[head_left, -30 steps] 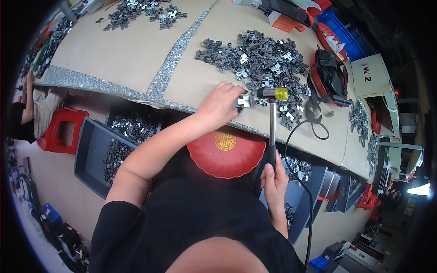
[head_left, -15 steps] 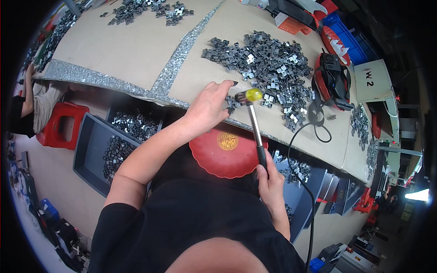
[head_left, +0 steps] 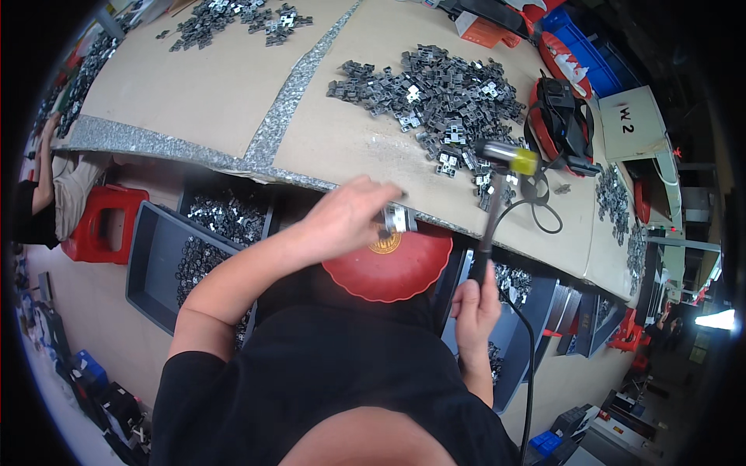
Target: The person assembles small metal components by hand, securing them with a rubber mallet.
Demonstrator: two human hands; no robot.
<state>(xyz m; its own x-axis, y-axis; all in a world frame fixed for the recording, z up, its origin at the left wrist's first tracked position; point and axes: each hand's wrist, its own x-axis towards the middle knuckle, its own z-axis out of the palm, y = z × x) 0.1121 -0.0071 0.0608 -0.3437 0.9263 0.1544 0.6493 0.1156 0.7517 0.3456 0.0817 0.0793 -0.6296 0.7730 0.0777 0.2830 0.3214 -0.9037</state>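
Over the table's front edge, my left hand (head_left: pixel 350 213) has its fingers closed around a small silver metal bracket (head_left: pixel 399 219), which is slightly blurred. Beneath it, a red scalloped tray (head_left: pixel 388 273) with a gold emblem rests at my lap. My right hand (head_left: pixel 475 304) grips the black handle of a hammer (head_left: pixel 489 221). The hammer stands head up, its dark and yellow head above the near table edge, apart from the bracket. Beyond both hands lies a large pile of similar metal brackets (head_left: pixel 458 97) on the cardboard-covered table (head_left: pixel 365 147).
A black-and-red strapped device (head_left: pixel 561 124) sits right of the pile, with a black cable (head_left: pixel 531 334) trailing down beside my right arm. Grey bins (head_left: pixel 159 268) of metal parts stand below the table. At left, another person's arm (head_left: pixel 47 159) is near a red stool (head_left: pixel 105 221).
My left hand has drawn back off the tabletop to above the red tray with the bracket. My right hand has swung the hammer to the right and away from it.
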